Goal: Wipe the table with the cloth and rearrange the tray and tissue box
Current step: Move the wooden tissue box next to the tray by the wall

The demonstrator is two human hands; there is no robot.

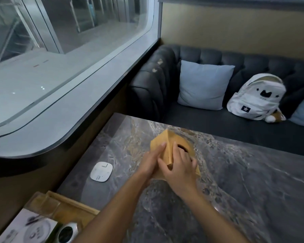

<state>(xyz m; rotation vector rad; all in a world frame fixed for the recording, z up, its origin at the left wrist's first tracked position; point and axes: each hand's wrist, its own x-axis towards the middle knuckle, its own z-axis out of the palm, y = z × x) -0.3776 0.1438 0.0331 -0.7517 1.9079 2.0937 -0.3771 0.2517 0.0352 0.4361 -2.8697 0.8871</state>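
Note:
A wooden tissue box (167, 143) with a dark oval slot stands tilted on the grey marble table (235, 181), near the far edge. My left hand (152, 161) lies flat against its left side. My right hand (180, 168) presses on its top and near corner, so both hands grip the box. A wooden tray (68, 206) sits at the table's near left corner and holds a printed card and a round metal item. No cloth is in view.
A white rounded pad (101, 171) lies on the table left of the box. Beyond the table stands a dark tufted sofa (209, 120) with a pale blue cushion (203, 84) and a white backpack (257, 98). A curved window ledge (68, 109) runs along the left.

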